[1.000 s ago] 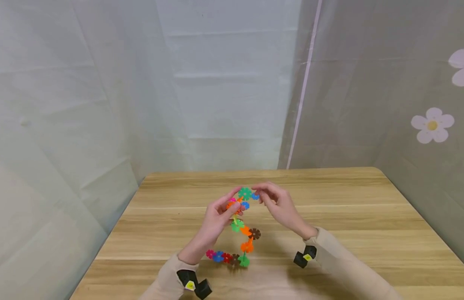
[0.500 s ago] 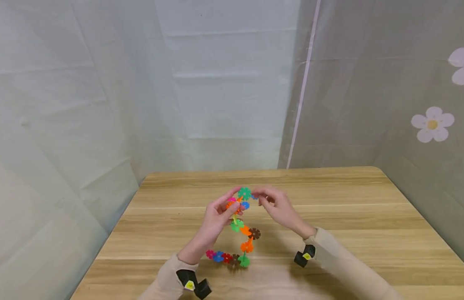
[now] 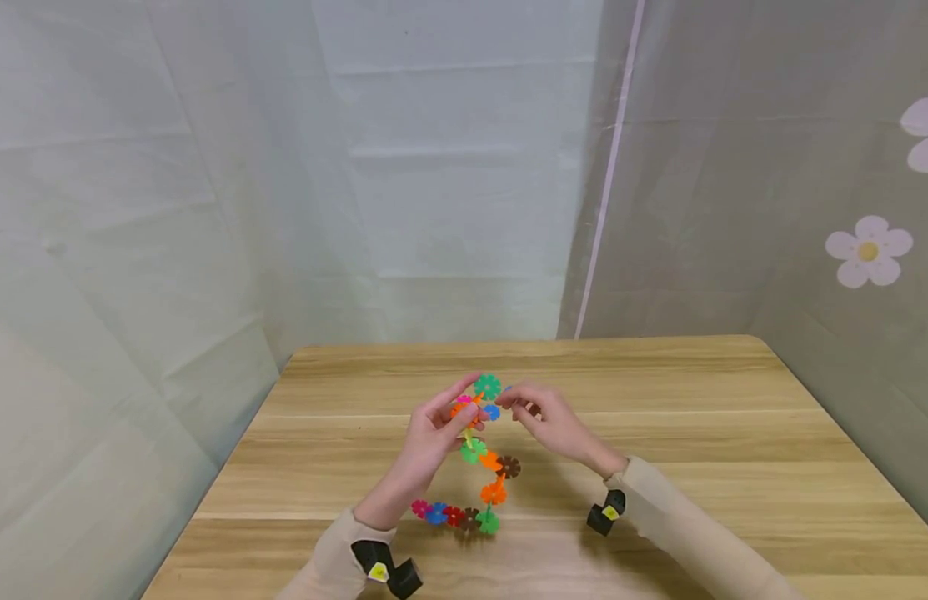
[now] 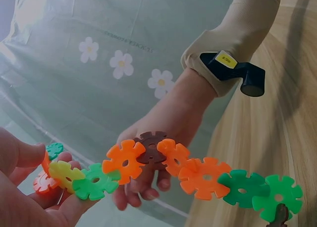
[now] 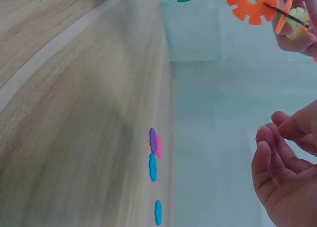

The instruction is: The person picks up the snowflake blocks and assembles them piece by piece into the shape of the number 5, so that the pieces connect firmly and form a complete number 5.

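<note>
A chain of notched plastic flower discs hangs from my left hand, whose thumb and fingers pinch it near the top by an orange disc. A teal disc tops the chain beside the left index finger. Lower down, orange, brown and green discs lead to a row with red, blue and pink discs over the table. My right hand hovers right of the chain, close to a blue disc. Its fingers curl loosely, thumb against the index finger, and no disc shows between them in the right wrist view.
The wooden table carries loose discs behind the hands: purple, pink and blue, with another blue disc apart from them. Pale hanging sheets surround the table.
My right hand has shifted slightly left and down, covering more of the loose blue disc at its fingertips. The left hand and the chain are almost still.
</note>
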Tool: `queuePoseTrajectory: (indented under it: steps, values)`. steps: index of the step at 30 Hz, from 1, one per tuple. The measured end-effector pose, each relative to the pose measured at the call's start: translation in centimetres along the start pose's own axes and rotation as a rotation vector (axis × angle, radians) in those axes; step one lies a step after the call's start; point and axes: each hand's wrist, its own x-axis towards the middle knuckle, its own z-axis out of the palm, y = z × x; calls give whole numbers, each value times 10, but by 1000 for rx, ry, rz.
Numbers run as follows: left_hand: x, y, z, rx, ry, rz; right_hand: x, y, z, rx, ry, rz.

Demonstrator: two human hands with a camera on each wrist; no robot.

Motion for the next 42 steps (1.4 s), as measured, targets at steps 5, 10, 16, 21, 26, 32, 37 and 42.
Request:
queuePoseTrajectory:
  steps: [5, 10, 16, 21, 26, 32, 37, 42]
  values:
    - [-1, 0, -1, -6, -5, 13, 1, 10, 3, -4, -62, 5]
    - [-1, 0, -2, -25, -11, 18, 1, 15, 5, -24, -134, 31]
    - [-1, -2, -2, -34, -10, 22, 0, 19, 6, -42, -187, 46]
    - [-2, -2, -2, -37, -9, 20, 1, 22, 7, -76, -214, 41]
    - [-2, 1, -2, -43, -6, 6, 3, 27, 10, -112, -236, 36]
    - [-3, 3, -2, -50, 0, -10, 3, 35, 13, -119, -260, 43]
    - [-4, 3, -3, -46, 14, -5, 4, 38, 16, -118, -273, 49]
    - [-4, 1, -4, -50, 24, 12, 6, 41, 20, -128, -298, 70]
